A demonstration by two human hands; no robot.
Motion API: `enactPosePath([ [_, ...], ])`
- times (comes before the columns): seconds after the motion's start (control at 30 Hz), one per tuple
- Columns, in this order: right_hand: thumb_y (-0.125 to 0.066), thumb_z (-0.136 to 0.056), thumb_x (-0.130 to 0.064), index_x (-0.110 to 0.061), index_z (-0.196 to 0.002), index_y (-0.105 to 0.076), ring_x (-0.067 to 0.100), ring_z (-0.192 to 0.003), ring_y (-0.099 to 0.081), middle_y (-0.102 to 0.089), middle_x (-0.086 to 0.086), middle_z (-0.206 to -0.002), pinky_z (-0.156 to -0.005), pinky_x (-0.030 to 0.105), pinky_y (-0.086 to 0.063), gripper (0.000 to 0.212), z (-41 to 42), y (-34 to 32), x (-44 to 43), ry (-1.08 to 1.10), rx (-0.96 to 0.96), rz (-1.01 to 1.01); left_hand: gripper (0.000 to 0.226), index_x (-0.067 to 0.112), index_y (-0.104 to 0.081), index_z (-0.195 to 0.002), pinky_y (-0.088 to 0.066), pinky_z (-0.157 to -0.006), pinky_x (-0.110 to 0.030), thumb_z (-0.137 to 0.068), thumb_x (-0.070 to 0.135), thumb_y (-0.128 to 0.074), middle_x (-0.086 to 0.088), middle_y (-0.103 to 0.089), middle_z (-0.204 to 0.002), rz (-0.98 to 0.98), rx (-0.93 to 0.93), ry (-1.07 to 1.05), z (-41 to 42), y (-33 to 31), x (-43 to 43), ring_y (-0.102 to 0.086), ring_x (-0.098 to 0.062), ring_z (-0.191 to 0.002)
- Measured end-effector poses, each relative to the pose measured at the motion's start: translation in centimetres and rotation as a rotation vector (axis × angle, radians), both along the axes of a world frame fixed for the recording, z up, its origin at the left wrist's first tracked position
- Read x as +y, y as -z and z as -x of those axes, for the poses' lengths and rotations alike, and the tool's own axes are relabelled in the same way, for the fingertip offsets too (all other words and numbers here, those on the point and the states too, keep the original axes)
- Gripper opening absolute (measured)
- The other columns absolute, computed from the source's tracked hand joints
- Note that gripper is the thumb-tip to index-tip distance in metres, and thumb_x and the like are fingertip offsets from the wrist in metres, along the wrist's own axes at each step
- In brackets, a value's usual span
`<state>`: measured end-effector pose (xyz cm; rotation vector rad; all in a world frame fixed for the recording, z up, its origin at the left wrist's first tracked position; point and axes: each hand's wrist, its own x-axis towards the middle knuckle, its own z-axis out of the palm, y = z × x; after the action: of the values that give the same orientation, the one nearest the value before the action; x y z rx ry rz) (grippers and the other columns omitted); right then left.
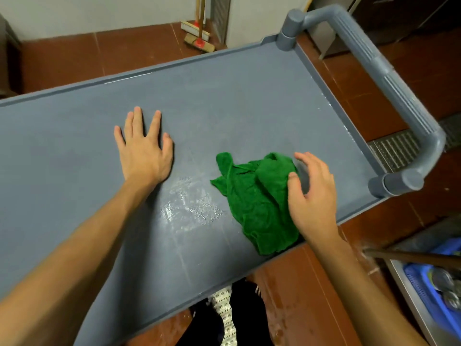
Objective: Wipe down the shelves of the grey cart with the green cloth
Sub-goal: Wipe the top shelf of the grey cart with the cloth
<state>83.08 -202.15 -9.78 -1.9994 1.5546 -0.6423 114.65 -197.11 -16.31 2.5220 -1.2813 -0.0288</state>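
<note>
You are standing over the top shelf of the grey plastic cart (pixel 224 101), which is filling most of the view and running from seven o'clock up toward one o'clock. Your left hand (pixel 144 148) is lying flat on the shelf at about ten o'clock from centre, palm down, fingers spread and gripping nothing. Your right hand (pixel 311 193) is hovering at about four o'clock, relaxed with fingers loosely curled; its thumb is touching or just above the crumpled green terry cloth (pixel 257 203), but it is not closing around the fabric. The cloth is sitting bunched on the shelf just beside that hand, toward the near edge of the cart, with one corner reaching that edge at five o'clock. A wet, shiny smear (pixel 189 208) is showing on the shelf surface between your two forearms, just to the nine o'clock side of the cloth. The cart's grey tubular ribbed handle (pixel 389 78) is arching over the end of the shelf at two o'clock. Beyond the cart at twelve o'clock, a wooden-headed broom (pixel 199 38) is leaning against the pale wall on the red-brown tiled floor (pixel 62 58). At five o'clock, a blue plastic crate (pixel 429 283) is sitting in a steel basin.
</note>
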Motion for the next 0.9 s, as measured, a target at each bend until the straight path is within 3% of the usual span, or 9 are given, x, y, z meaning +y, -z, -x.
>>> enactPosePath([
  [0.1,-0.053,-0.093,-0.05,-0.025,-0.147,-0.042,0.026,-0.143,-0.031,-0.034,0.008,-0.156,-0.119,0.039,-0.024,0.061,-0.9,1.7,2.1,-0.145,0.105,0.031,0.056,0.022,-0.033,-0.158,-0.004,-0.126,-0.055,-0.105,0.04,-0.035,-0.018,-0.018,-0.167,-0.016,-0.004,-0.002,-0.1,-0.1,0.0,-0.013,-0.033,-0.156],
  [0.2,-0.065,-0.086,-0.056,-0.025,-0.155,-0.025,0.033,-0.148,-0.02,-0.014,0.011,-0.163,-0.121,0.044,-0.02,0.086,-2.8,3.2,2.6,-0.176,0.165,0.031,0.056,0.022,-0.031,-0.159,-0.005,-0.126,-0.055,-0.106,0.04,-0.034,-0.018,-0.017,-0.168,-0.027,-0.015,-0.006,0.0,-0.1,0.1,-0.012,-0.032,-0.156],
  [0.33,-0.067,-0.085,-0.043,-0.022,-0.155,-0.027,0.034,-0.147,-0.024,-0.022,0.013,-0.16,-0.117,0.051,-0.029,0.083,-4.7,4.1,1.1,-0.152,0.14,0.09,0.058,0.024,-0.025,-0.161,-0.004,-0.125,-0.057,-0.105,0.04,-0.028,-0.018,-0.013,-0.168,-0.074,-0.052,-0.009,0.2,0.5,-0.4,-0.008,-0.033,-0.157],
  [0.47,-0.065,-0.087,-0.037,-0.027,-0.153,-0.029,0.026,-0.145,-0.031,-0.028,0.007,-0.158,-0.114,0.042,-0.037,0.076,-7.0,4.2,1.2,-0.236,0.125,0.082,0.059,0.023,-0.025,-0.16,-0.007,-0.125,-0.059,-0.104,0.04,-0.027,-0.02,-0.015,-0.167,-0.072,-0.065,-0.018,0.0,0.9,-0.4,-0.011,-0.034,-0.156],
  [0.63,-0.068,-0.078,-0.028,-0.037,-0.151,-0.03,0.025,-0.128,-0.053,-0.031,-0.004,-0.159,-0.095,0.037,-0.051,0.083,-11.0,3.1,5.1,-0.504,0.166,0.009,0.06,0.024,-0.029,-0.159,-0.008,-0.124,-0.06,-0.101,0.039,-0.031,-0.019,-0.016,-0.167,-0.083,-0.051,-0.026,-0.1,0.7,-0.6,-0.013,-0.035,-0.155],
  [0.8,-0.065,-0.071,-0.022,-0.031,-0.15,-0.035,0.02,-0.133,-0.046,-0.038,0.0,-0.153,-0.105,0.029,-0.043,0.085,-12.4,3.3,12.1,-0.778,0.098,-0.01,0.06,0.026,-0.03,-0.159,-0.007,-0.124,-0.059,-0.101,0.042,-0.031,-0.017,-0.017,-0.168,-0.086,-0.028,-0.012,-0.2,0.3,-0.5,-0.013,-0.033,-0.156],
  [0.9,-0.067,-0.073,-0.021,-0.029,-0.15,-0.036,0.022,-0.136,-0.044,-0.038,0.002,-0.153,-0.108,0.033,-0.042,0.083,-11.9,3.2,11.8,-0.844,0.093,-0.001,0.058,0.026,-0.027,-0.16,-0.004,-0.124,-0.057,-0.104,0.04,-0.034,-0.017,-0.013,-0.169,-0.109,0.032,0.014,-0.5,-0.4,-0.3,-0.008,-0.032,-0.156],
])
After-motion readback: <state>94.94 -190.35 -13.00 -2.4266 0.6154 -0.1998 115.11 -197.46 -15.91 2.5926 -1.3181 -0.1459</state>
